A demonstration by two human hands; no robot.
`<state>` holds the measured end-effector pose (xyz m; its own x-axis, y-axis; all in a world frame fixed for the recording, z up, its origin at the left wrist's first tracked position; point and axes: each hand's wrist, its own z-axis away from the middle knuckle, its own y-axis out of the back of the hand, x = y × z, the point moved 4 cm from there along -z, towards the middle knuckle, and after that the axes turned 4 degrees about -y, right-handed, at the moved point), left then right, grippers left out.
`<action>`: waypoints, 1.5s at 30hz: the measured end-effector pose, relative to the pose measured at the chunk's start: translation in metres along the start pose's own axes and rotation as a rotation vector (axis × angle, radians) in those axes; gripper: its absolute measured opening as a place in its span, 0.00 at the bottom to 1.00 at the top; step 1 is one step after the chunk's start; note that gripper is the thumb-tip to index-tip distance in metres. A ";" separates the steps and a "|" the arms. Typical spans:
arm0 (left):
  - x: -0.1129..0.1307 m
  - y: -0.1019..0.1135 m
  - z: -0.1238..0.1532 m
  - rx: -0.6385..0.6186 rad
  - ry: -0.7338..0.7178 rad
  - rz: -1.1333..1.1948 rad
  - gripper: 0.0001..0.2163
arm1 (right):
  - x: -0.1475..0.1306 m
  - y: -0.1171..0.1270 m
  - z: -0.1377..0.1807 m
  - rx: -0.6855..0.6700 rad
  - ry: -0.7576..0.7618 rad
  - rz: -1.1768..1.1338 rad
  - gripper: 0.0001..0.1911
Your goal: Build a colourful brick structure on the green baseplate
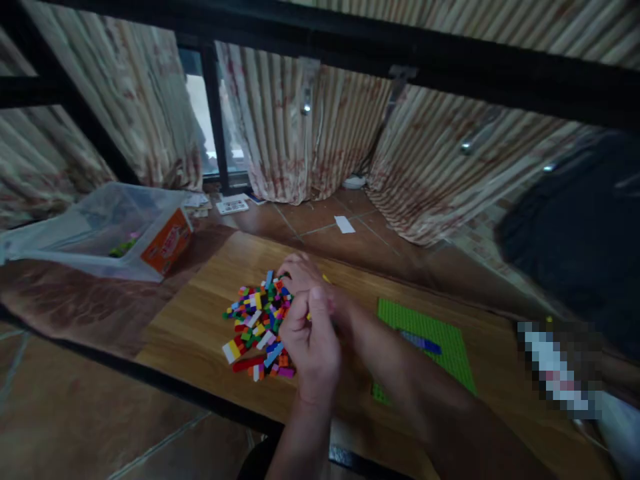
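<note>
A loose pile of toy building bricks (257, 320) in many colours lies on the wooden table. My left hand (313, 337) is at the pile's right side, fingers curled in and thumb on top; a small yellow bit shows by the fingers, too little to name what they hold. Beyond it, my right hand (301, 272) reaches over the far right edge of the pile, with its forearm crossing from the lower right. Its fingers bend down toward the bricks, and their tips are partly hidden and blurred. Under the right forearm lies a green baseplate (443, 327) bearing blue and greyish bricks (425, 343).
The wooden table (200, 320) spans the middle. On its left stands a clear plastic bin (100, 263) with an orange label and a few pieces inside. A person in dark clothing (575, 233) is at the right. Curtains (270, 127) hang behind, above papers on the tiled floor.
</note>
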<state>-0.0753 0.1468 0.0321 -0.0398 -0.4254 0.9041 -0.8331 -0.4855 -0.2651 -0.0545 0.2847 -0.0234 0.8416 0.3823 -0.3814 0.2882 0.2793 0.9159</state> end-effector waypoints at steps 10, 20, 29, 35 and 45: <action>-0.004 0.008 -0.007 0.097 -0.123 -0.087 0.16 | -0.008 0.006 0.004 0.056 -0.069 0.061 0.12; -0.005 0.010 -0.007 0.106 -0.077 -0.063 0.17 | 0.002 0.005 0.010 -0.006 -0.016 0.037 0.14; -0.005 0.053 -0.037 0.333 -0.033 0.003 0.17 | 0.003 0.004 0.009 0.045 -0.043 -0.074 0.11; -0.001 0.077 -0.050 0.461 -0.029 -0.031 0.16 | 0.005 0.012 0.018 0.129 -0.044 -0.186 0.09; -0.022 0.049 -0.043 -0.062 0.256 -0.154 0.11 | 0.031 0.041 0.117 0.318 -0.065 -0.874 0.06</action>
<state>-0.1392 0.1652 0.0140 -0.0419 -0.1402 0.9892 -0.8719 -0.4784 -0.1047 0.0372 0.2051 0.0165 0.2881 0.0970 -0.9527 0.9350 0.1865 0.3017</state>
